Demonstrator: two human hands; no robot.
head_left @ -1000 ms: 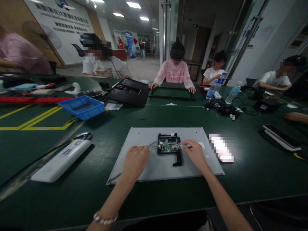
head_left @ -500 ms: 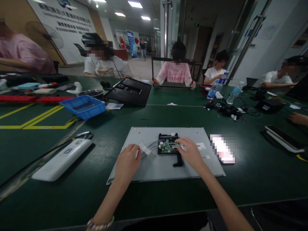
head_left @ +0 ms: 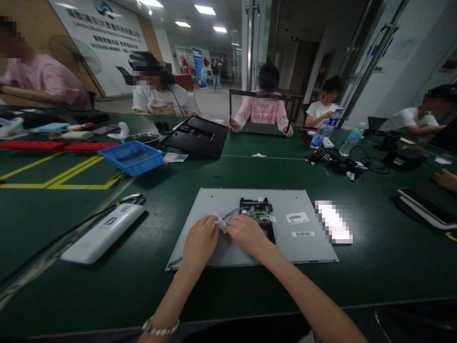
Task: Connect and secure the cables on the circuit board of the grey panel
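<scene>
A silver-grey display panel (head_left: pixel 310 250) lies back side up on the table in front of me. On its middle sits a black bracket (head_left: pixel 271 234) carrying a green circuit board (head_left: pixel 263 217), partly covered by my right hand. Grey wires (head_left: pixel 231 215) run from the board towards the left. My left hand (head_left: pixel 200 240) pinches a small piece of whitish tape (head_left: pixel 220 224) over the panel's left half. From the other side, the fingertips of my right hand (head_left: pixel 250 234) close on the tape's right end. Those fingertips are partly hidden.
On the left lies a white power bank-like device (head_left: pixel 103 233) with a black cable. Further back are a blue tray (head_left: pixel 134 162) and a black plastic cover (head_left: pixel 196 138). A lit phone (head_left: pixel 333 223) lies right of the panel. Bottles (head_left: pixel 352 139) and tangled cables stand behind. Several people sit around.
My right hand has moved left from the circuit board to the tape at my left hand. Labels on the panel's right half are now uncovered. The view has shifted slightly.
</scene>
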